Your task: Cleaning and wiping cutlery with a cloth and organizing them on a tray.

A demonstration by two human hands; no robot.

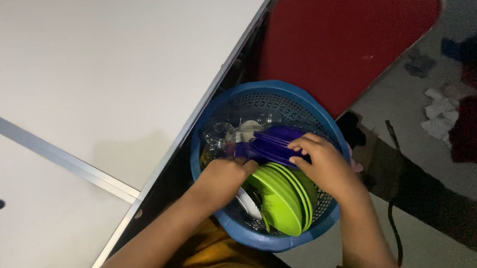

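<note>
A round blue plastic basket (283,93) stands on the floor beside a white table. Inside it are stacked purple plates (273,141), several green plates (281,197) standing on edge, a clear glass item (219,136) and a white dish (249,204). My left hand (223,179) reaches into the basket and grips the near edge of the purple plates. On their right edge, the fingers of my right hand (323,162) curl over the rim. Both hands hold the purple stack just above the green plates.
A white table top (91,79) with a metal edge fills the left side. A red panel (339,42) lies behind the basket. White and dark cloths (443,113) lie on the grey floor at right, and a dark cable (393,210) runs along it.
</note>
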